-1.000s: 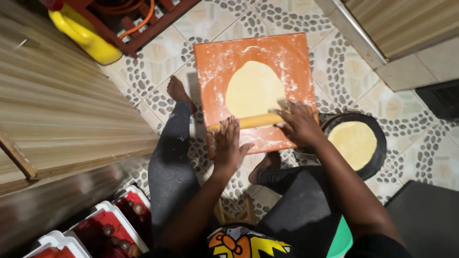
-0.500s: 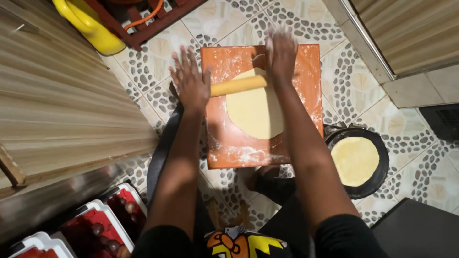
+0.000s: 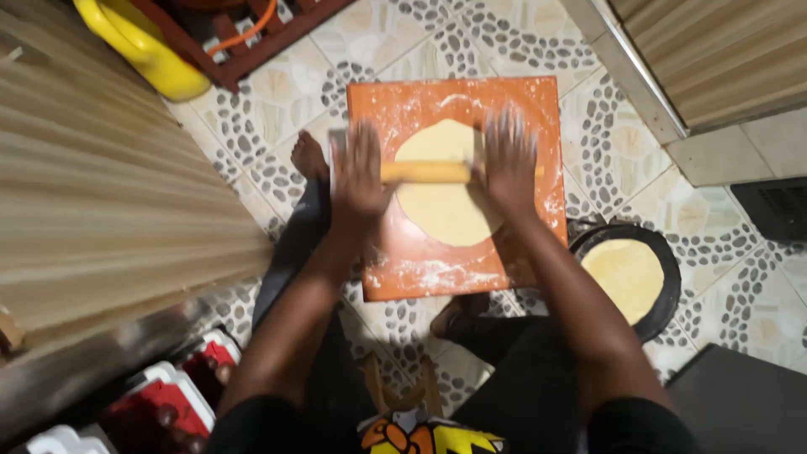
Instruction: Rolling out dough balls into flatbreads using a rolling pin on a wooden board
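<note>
An orange floured board lies on the tiled floor between my legs. A flat round of pale dough rests on it. A yellow rolling pin lies across the dough's upper half. My left hand presses flat on the pin's left end, fingers spread. At the pin's right end my right hand presses the same way. Both hands are blurred by motion.
A black pan with a flat dough round sits on the floor at the right. A yellow container and a red-brown rack stand at top left. Wooden panels flank both sides; red-and-white crates lie bottom left.
The pin and both hands rolled from the board's near edge to its far part, then came back toward the dough's middle.
</note>
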